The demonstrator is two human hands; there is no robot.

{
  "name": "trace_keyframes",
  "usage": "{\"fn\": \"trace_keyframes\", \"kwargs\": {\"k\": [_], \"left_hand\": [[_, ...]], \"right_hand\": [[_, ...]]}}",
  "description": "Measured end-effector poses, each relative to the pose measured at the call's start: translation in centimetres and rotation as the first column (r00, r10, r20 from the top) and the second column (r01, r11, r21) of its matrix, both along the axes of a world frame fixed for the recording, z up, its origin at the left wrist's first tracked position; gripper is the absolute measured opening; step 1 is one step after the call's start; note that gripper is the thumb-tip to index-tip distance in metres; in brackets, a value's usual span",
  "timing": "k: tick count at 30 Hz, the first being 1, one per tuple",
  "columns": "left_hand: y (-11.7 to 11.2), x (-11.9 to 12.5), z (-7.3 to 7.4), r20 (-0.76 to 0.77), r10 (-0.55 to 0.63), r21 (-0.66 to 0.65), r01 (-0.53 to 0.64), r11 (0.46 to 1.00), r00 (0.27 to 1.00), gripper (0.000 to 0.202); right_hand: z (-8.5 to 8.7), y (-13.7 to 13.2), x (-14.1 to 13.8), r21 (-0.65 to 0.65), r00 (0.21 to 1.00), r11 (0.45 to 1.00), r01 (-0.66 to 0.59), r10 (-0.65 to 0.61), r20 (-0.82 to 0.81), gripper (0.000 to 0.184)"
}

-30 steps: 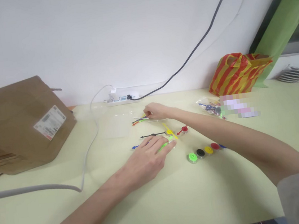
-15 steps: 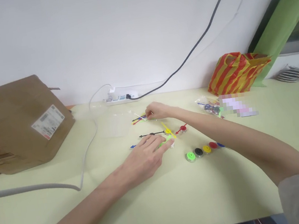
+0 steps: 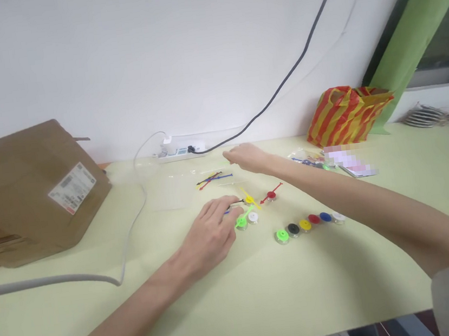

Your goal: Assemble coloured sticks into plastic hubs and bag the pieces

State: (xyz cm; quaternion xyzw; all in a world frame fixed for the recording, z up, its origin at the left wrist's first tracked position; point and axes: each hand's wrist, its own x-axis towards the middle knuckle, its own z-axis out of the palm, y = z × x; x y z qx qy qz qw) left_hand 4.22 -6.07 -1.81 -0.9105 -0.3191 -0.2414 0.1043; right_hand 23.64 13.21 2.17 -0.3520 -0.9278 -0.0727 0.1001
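My left hand (image 3: 211, 232) hovers over or rests among the arrow spinners, fingers stretched and apart, partly covering a black and a blue arrow. By its fingertips are a green spinner (image 3: 241, 222), a white disc (image 3: 253, 217) and a yellow spinner (image 3: 249, 200). A red spinner (image 3: 271, 195) lies further right. My right hand (image 3: 243, 156) is near the wall, its fingers pinched together; a faint pale-green sliver shows by the fingertips, too small to name. Loose coloured arrows (image 3: 213, 178) lie crossed in a pile to its left.
A row of coloured discs on clear bases (image 3: 305, 225) lies right of centre. Behind are a power strip (image 3: 181, 152) with cables, a clear bag of parts (image 3: 309, 160) and a striped plastic bag (image 3: 349, 114). A cardboard box (image 3: 27, 197) stands at the left.
My right hand has moved from the arrow pile back toward the wall, uncovering the pile. My left hand has shifted slightly down and left, exposing the green spinner and white disc.
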Motion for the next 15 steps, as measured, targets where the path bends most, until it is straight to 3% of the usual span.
{"fn": "trace_keyframes", "kwargs": {"k": [5,10,12,15], "left_hand": [[0.0,0.4,0.1,0.137,0.130,0.084,-0.143,0.986,0.982,0.035],[0.2,0.6,0.0,0.127,0.093,0.086,-0.105,0.991,0.987,0.042],[0.3,0.7,-0.4,0.083,0.080,0.035,-0.083,0.996,0.993,0.031],[0.6,0.9,-1.0,0.013,0.066,-0.026,-0.066,0.997,0.998,0.021]], "right_hand": [[0.3,-6.6,2.0,0.128,0.981,0.991,-0.028,0.052,-0.185,0.011],[-1.8,-14.1,4.3,0.225,0.945,0.959,-0.170,0.223,-0.238,0.013],[-2.7,-15.4,5.2,0.242,0.945,0.957,-0.161,0.221,-0.243,0.013],[-3.7,-15.1,6.4,0.236,0.948,0.965,-0.118,0.180,-0.263,0.015]]}}
